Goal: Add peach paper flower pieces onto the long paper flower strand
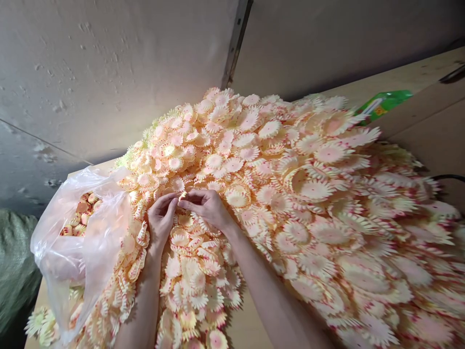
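Note:
A large heap of cream and pink fabric flower petals (298,184) covers a wooden table (250,325). My left hand (162,218) and my right hand (207,206) meet at the near left part of the heap. Their fingertips pinch together on a small petal piece (181,196) between them. Both forearms reach in from the bottom edge, lying over more petals.
A clear plastic bag (83,242) holding small pink and orange pieces lies open at the left. A green packet (385,103) sits at the back right. A grey wall stands behind the table. A green sack (14,261) is at the far left.

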Demonstrator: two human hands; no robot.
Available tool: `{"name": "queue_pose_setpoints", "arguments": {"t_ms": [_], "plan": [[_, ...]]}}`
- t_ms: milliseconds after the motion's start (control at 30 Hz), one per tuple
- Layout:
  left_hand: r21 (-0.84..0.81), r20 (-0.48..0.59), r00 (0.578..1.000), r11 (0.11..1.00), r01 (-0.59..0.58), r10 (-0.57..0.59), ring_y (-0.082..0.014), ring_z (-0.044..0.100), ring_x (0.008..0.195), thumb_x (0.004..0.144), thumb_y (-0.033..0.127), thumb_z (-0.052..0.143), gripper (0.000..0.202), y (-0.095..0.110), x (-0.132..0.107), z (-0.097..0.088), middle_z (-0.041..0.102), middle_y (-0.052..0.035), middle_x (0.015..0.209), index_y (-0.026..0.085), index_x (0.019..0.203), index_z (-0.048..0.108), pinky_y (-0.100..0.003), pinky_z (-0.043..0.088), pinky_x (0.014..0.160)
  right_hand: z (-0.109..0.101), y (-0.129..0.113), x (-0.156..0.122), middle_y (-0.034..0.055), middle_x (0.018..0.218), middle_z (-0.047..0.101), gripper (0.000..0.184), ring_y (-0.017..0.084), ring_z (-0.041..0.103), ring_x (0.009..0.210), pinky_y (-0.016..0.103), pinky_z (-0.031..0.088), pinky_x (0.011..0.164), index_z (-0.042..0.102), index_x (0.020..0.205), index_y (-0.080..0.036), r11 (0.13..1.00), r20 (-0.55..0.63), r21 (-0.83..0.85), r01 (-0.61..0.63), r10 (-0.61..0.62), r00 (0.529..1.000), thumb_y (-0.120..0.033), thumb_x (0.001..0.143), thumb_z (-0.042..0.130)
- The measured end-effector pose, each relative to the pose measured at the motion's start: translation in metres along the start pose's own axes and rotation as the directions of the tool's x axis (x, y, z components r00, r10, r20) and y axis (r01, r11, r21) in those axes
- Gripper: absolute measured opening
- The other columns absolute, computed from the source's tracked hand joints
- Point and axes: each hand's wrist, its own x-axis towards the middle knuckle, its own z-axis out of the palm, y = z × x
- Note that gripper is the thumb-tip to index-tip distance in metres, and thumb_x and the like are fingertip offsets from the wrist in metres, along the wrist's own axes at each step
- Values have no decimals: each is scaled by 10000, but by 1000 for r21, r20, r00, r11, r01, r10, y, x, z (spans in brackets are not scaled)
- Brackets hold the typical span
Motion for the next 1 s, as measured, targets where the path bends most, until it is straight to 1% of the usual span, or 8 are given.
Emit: {"name": "queue_pose_setpoints", "arguments": {"t_ms": [100,233,367,467,600,833,933,1000], "plan": [[11,2,1000,1000,-13,13,-170,721,838,776,319,730,208,-2,1,0,763,-76,909,157,907,739,-264,579,786,0,-1,0,33,818,739,262,175,661,767,292,538,743,762,795,-197,1000,-2,24,-13,13,1000,-407,650,821],[23,4,1000,999,-24,23,-153,717,829,785,301,722,184,-2,1,0,763,-66,900,162,905,743,-240,574,772,0,-1,1,21,783,725,271,157,650,738,279,529,734,770,793,-195,998,1,56,-27,27,1000,-390,619,843],[30,-2,1000,999,-23,23,-143,713,818,790,294,719,175,-3,1,0,762,-61,892,162,903,742,-223,570,754,-1,-3,1,15,738,710,288,148,642,706,280,523,719,772,791,-190,998,8,51,-21,21,1000,-404,613,845],[36,2,1000,999,-29,29,-147,711,807,789,300,720,183,-4,1,0,761,-63,885,160,904,741,-230,571,741,-2,-5,0,13,716,702,288,143,636,687,280,522,703,772,796,-188,999,18,39,-7,6,1000,-421,636,829],[30,22,999,999,-37,36,-148,711,818,796,302,714,179,-5,1,0,761,-62,899,169,912,744,-237,572,759,-3,-6,0,8,705,694,252,133,626,665,273,522,691,769,799,-190,1000,31,25,6,-6,1000,-412,683,799],[48,17,999,998,-33,32,-164,712,827,790,327,715,198,0,0,0,760,-71,897,166,901,749,-262,575,775,-4,-4,1,26,768,707,257,141,630,691,287,527,707,748,842,-180,1000,46,-5,7,-7,999,-417,744,744],[36,17,1000,999,-13,12,-157,711,818,786,331,721,208,2,-1,1,760,-73,896,163,906,749,-254,573,774,-4,-4,1,26,781,704,269,148,634,724,284,524,715,735,851,-184,1000,62,16,-9,8,998,-434,754,733],[13,23,1000,1000,7,-7,-153,711,795,756,325,753,223,2,-1,1,760,-71,889,160,906,746,-252,576,761,-4,-4,1,26,788,700,265,152,635,752,280,519,729,723,858,-186,1000,70,17,-13,11,997,-436,768,722]]}}
